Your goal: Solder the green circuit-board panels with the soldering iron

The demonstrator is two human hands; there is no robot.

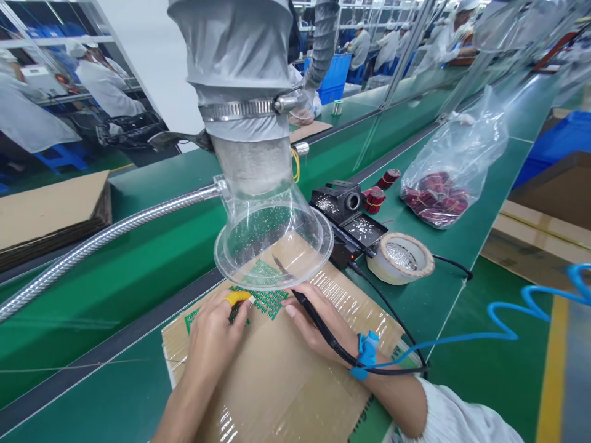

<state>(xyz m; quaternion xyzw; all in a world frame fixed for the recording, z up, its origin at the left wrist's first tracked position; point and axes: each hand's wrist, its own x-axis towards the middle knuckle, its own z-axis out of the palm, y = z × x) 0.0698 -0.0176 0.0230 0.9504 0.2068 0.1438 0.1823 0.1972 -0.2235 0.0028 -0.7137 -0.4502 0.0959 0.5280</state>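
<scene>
My right hand (333,321) is closed around the black handle of a soldering iron (318,321), its tip seen through the clear fume hood (221,261). A blue wrist strap (367,349) circles my right wrist. My left hand (213,329) wears a yellow finger cot (237,297) on one finger. Its thumb and finger are pinched together over the board's left side; whatever they hold is too small to make out. Between both hands lie small green circuit boards (270,301) on taped cardboard (277,381). The hood hides part of the boards from above.
Right of the hood stand a soldering iron stand (339,200), a tape roll (401,258) holding solder bits, dark red wire bundles (373,200) and a plastic bag (455,166) of more bundles. A metal gooseneck (115,240) crosses the left. Co-workers sit beyond.
</scene>
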